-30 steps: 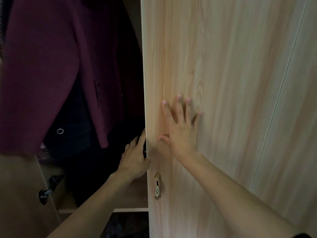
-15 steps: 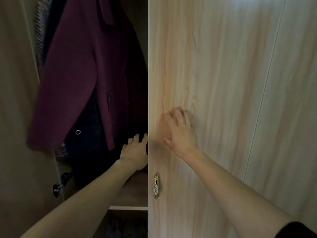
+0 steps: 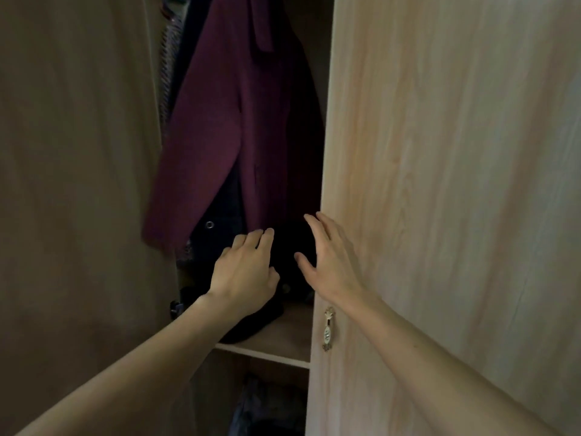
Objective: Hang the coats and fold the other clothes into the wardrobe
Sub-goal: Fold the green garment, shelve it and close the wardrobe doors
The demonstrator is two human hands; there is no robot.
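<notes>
At the wardrobe (image 3: pixel 440 184) opening, near the maroon coat (image 3: pixel 226 121), the left hand (image 3: pixel 245 278) and right hand (image 3: pixel 330 262) were held with fingers relaxed, nothing gripped.

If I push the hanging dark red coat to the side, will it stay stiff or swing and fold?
The dark red cloth coat hangs in soft drapes from above, so it would probably swing and fold, not stay stiff. Its thick-looking fabric suggests some weight. A dark garment with a metal ring shows behind its lower edge and may move along.
</notes>
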